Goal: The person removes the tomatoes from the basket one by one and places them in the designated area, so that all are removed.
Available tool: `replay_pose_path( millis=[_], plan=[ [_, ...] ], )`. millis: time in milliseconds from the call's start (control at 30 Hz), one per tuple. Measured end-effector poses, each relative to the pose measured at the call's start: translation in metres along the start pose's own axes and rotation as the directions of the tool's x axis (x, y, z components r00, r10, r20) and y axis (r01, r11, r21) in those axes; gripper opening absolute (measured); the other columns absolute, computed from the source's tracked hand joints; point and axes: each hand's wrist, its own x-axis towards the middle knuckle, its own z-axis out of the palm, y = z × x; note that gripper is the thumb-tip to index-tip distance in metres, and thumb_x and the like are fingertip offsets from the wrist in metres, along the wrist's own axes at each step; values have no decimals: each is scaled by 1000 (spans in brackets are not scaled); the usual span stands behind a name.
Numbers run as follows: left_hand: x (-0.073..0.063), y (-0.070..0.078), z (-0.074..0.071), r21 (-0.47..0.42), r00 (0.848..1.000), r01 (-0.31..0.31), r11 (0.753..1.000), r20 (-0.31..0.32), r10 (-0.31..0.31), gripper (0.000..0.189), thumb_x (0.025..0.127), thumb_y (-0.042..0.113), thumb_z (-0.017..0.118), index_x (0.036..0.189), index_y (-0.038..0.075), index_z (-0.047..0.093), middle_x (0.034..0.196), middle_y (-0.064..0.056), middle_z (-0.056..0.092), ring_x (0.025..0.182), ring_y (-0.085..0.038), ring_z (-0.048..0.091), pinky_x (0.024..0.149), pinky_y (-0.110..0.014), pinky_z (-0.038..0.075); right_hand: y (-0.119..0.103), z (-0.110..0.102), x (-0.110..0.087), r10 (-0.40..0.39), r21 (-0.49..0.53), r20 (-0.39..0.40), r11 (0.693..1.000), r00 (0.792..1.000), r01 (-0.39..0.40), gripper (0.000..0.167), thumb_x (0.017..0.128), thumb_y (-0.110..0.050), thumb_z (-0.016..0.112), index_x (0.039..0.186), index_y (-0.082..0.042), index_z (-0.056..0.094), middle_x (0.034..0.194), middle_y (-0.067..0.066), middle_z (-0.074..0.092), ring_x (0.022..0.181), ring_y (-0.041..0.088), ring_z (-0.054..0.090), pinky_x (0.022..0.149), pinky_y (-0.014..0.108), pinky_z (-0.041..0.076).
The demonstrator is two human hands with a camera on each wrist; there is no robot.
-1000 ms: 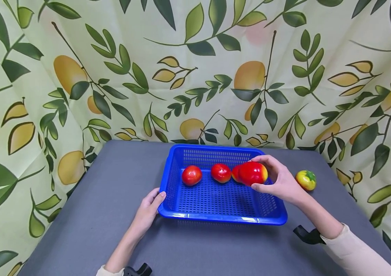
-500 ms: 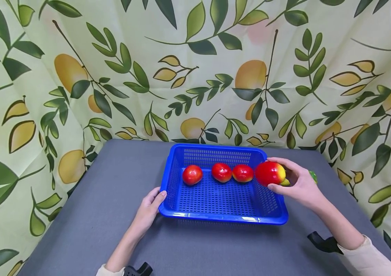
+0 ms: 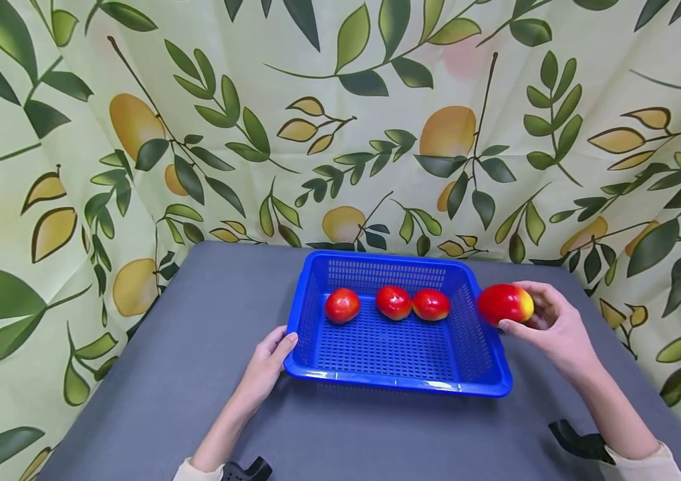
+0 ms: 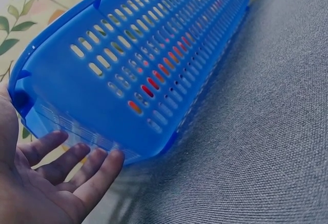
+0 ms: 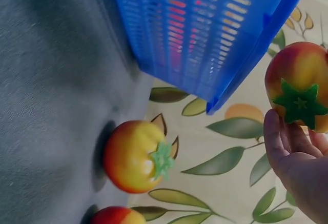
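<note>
My left hand (image 3: 266,366) grips the left rim of a blue plastic basket (image 3: 400,383), thumb on top. In the left wrist view its fingers (image 4: 97,175) lie against the outside of the wall. My right hand (image 3: 559,331) holds a glossy red-and-yellow tomato (image 3: 504,304) just over the basket's right rim. The right wrist view shows the green star-shaped calyx on this tomato (image 5: 292,65), pinched by the fingertips. Inside the basket sit three red fruits: one to the left (image 3: 343,306), the others side by side, a middle fruit (image 3: 393,302) and a right fruit (image 3: 431,304).
In the right wrist view a yellow-red tomato (image 5: 132,157) and a second red-yellow fruit (image 5: 118,217) lie on the grey table (image 3: 196,334) beside the basket; the right hand hides them in the head view. A leaf-print cloth (image 3: 376,133) hangs behind.
My right hand has carried the tomato rightward, from above the basket's inside to its right rim, uncovering the rightmost fruit in the basket. The left hand keeps its hold.
</note>
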Motion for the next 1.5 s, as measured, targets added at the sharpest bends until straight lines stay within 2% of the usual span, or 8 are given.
replay_pose_path(
  millis=[267, 633, 800, 1067, 1100, 1267, 1500],
  plan=[
    [0, -2, 2, 1, 1000, -4, 1000, -5, 4, 38, 104, 23, 52, 129, -5, 55, 114, -26, 63, 98, -35, 65, 79, -33, 55, 15, -16, -10, 9, -75, -29, 997, 1000, -11, 68, 81, -4, 80, 141, -9, 48, 122, -7, 54, 105, 4, 54, 81, 10, 45],
    [1, -1, 2, 22, 1000, -1, 1000, -6, 1, 40, 104, 26, 52, 132, -3, 54, 117, -23, 63, 100, -35, 64, 80, -32, 54, 30, -46, -15, 74, -195, -65, 977, 995, -86, 65, 82, -15, 82, 139, -11, 50, 118, -12, 53, 101, 1, 50, 78, 6, 40],
    [2, -2, 2, 15, 1000, -1, 1000, -4, 1, 39, 104, 24, 51, 132, -3, 54, 117, -23, 63, 101, -35, 64, 81, -31, 54, 43, -64, -14, 67, -228, -89, 970, 994, -86, 67, 81, -14, 82, 139, -7, 49, 116, -17, 52, 99, -3, 49, 75, 5, 39],
    [1, -2, 0, 16, 1000, 13, 1000, -22, -13, 40, 104, 26, 52, 132, -3, 54, 117, -24, 63, 100, -36, 64, 81, -31, 54, 64, -97, -1, 101, -329, -155, 933, 983, -148, 68, 81, -22, 83, 135, -2, 47, 111, -15, 48, 89, -3, 45, 67, 8, 38],
    [1, -2, 0, 16, 1000, 9, 1000, -20, -9, 40, 104, 25, 52, 132, -3, 54, 117, -25, 63, 100, -36, 64, 81, -31, 54, 69, -101, 0, 104, -336, -154, 930, 983, -151, 67, 81, -22, 83, 134, -2, 47, 110, -14, 49, 88, -4, 45, 66, 7, 38],
    [1, -2, 0, 21, 1000, 7, 1000, -15, -7, 40, 104, 26, 52, 132, -2, 54, 118, -24, 62, 101, -36, 64, 81, -30, 54, 92, -112, 4, 122, -424, -120, 891, 985, -162, 67, 81, -27, 83, 130, 2, 49, 112, 8, 52, 84, -5, 41, 61, 10, 39],
    [2, -3, -1, 17, 1000, 6, 1000, -13, -6, 40, 104, 25, 51, 132, -4, 54, 117, -26, 62, 101, -38, 63, 81, -32, 54, 118, -122, 9, 117, -476, -48, 870, 992, -126, 65, 79, -27, 85, 127, 5, 54, 111, 24, 57, 78, -8, 43, 58, 15, 41]
  ],
)
